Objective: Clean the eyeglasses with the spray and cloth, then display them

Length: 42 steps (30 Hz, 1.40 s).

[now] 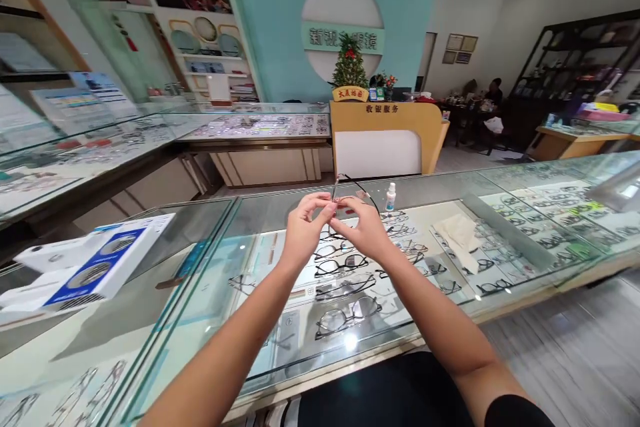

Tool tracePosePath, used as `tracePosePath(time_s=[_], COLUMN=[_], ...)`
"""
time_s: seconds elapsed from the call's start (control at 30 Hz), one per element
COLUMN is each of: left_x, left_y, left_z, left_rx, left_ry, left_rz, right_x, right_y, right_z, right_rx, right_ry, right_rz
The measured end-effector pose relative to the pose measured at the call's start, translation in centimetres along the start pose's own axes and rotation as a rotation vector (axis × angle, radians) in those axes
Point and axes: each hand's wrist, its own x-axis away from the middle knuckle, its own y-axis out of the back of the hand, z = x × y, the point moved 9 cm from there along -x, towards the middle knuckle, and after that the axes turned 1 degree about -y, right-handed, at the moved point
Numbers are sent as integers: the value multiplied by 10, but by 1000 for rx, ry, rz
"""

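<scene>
Both hands meet above the glass display counter, holding one pair of glasses (pixel 361 188) with a dark temple arm pointing up and curving to the right. My left hand (pixel 306 227) pinches the frame from the left, thumb and fingers together. From the right, my right hand (pixel 364 225) grips it too, its thumb close to the left thumb. The lenses are mostly hidden by the fingers. Just right of the hands, a small white bottle (pixel 391 197) stands upright on the glass. Rows of glasses (pixel 341 267) lie under the glass below the hands.
A white and blue box (pixel 95 267) lies on the counter at the left. A pale cloth (pixel 457 235) is at the right. Beyond the counter stand a yellow and white cashier desk (pixel 377 150) and another glass case (pixel 260 125). A person (pixel 494 92) is in the far background.
</scene>
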Motion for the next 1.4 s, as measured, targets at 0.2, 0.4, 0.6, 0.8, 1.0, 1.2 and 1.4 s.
tracePosePath(time_s=[0.2,0.4,0.6,0.8,1.0,1.2,1.4], left_x=[-20,-20,-12,10,8,-31,-56], left_y=[-83,-186,-326,-378,-358,-208,-8], left_z=[-27,-52,25,69,34,-45,-44], left_rx=[-80,-287,-877,-957,-694,-282,-503], left_ry=[-34,-206,37,204,169,138,234], left_rz=[267,420,837,911,892,706,420], right_x=[24,104,190,231,245,243,243], right_y=[73,181,248,259,265,261,252], right_z=[-10,-4,16,46,57,55,32], right_rx=[-21,200,349,462,465,365,255], right_ry=[-84,-199,-318,-345,-295,-237,-310], right_rz=[-298,-497,-649,-637,-687,-693,-646])
